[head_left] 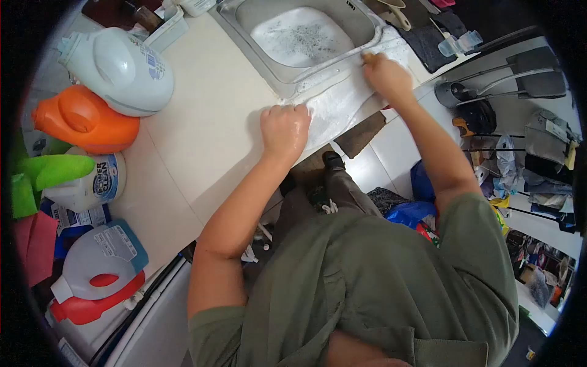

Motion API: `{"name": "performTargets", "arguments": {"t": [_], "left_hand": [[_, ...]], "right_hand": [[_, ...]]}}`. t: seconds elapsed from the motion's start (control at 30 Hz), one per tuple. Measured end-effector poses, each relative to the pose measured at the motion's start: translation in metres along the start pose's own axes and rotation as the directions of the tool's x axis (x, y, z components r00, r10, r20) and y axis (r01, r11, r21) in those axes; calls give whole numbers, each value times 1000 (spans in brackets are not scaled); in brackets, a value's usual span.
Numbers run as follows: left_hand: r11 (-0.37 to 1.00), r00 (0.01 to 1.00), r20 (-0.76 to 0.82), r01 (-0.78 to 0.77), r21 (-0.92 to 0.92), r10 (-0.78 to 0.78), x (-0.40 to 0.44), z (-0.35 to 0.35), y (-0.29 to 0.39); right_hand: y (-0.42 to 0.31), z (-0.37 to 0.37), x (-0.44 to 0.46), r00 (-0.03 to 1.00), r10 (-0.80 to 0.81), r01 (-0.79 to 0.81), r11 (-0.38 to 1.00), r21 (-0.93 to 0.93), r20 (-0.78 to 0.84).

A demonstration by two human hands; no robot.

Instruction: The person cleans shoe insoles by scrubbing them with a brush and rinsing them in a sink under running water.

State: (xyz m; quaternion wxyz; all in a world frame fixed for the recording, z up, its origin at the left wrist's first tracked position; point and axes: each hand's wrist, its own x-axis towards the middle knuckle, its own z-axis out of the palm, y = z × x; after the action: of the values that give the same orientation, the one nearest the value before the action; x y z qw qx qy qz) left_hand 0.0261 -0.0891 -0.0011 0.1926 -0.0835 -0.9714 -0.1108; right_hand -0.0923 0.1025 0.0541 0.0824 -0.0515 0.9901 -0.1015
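A wet white cloth with suds on it lies along the counter's front edge, just before the sink. My left hand is closed in a fist at the cloth's left end and grips it there. At the right end, beside the sink's front right corner, my right hand is closed over the cloth. A small tan-brown piece shows at its fingertips, too little of it to name. Foamy water fills the basin.
On the counter's left stand a pale blue jug, an orange jug, a Power Clean tub and a grey bottle. A dark cloth lies right of the sink. Bags sit on the floor.
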Motion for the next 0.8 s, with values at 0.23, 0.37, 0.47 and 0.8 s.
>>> {"name": "performTargets", "arguments": {"t": [0.23, 0.37, 0.47, 0.8], "left_hand": [[1000, 999, 32, 2, 20, -3, 3, 4, -2], [1000, 1000, -5, -29, -4, 29, 4, 2, 2], [1000, 1000, 11, -29, 0, 29, 0, 1, 1], [1000, 1000, 5, -13, 1, 13, 3, 1, 3]], "right_hand": [[5, 20, -6, 996, -81, 83, 995, 57, -44], [-38, 32, -53, 970, -215, 225, 971, -85, 114], [-18, 30, -34, 985, -168, 171, 983, 68, -49], [-12, -3, -11, 989, 3, -12, 998, 58, 145]]}}
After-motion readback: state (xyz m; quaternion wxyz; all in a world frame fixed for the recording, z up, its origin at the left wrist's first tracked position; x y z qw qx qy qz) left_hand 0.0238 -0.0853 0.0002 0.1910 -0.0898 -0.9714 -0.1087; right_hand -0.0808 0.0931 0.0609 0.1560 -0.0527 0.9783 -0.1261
